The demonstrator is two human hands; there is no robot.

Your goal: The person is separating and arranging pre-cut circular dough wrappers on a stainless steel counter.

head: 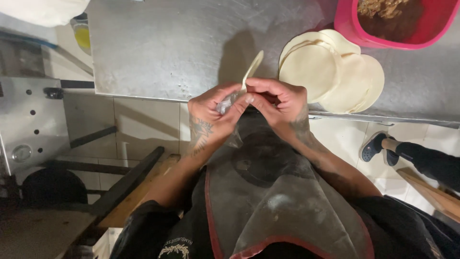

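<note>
- Left hand (211,108): raised in front of the person's chest, just off the near edge of the worktop (167,48). Its fingers are closed around a small crumpled piece of clear plastic film (225,104), and its thumb meets the lower edge of a dough disc (252,70).
- Right hand (280,103): pressed against the left hand, fingers curled inward and pinching the base of the same dough disc. Both hands are together and clamped on it.
- Dough disc: pale, thin and round, held upright and seen nearly edge-on, rising from the fingertips over the worktop's near edge.
- Stack of discs (330,69): several overlapping pale rounds lying flat on the metal worktop, to the right of the hands and apart from them.
- Pink tub (350,24): stands at the far right of the worktop, just behind the stack, holding a dark brown filling.
- Apron (287,201): dark, glossy, red-edged, dusted with flour, directly below the hands.
- Another person's leg and dark shoe (373,146): on the tiled floor at right, beneath the worktop edge.
</note>
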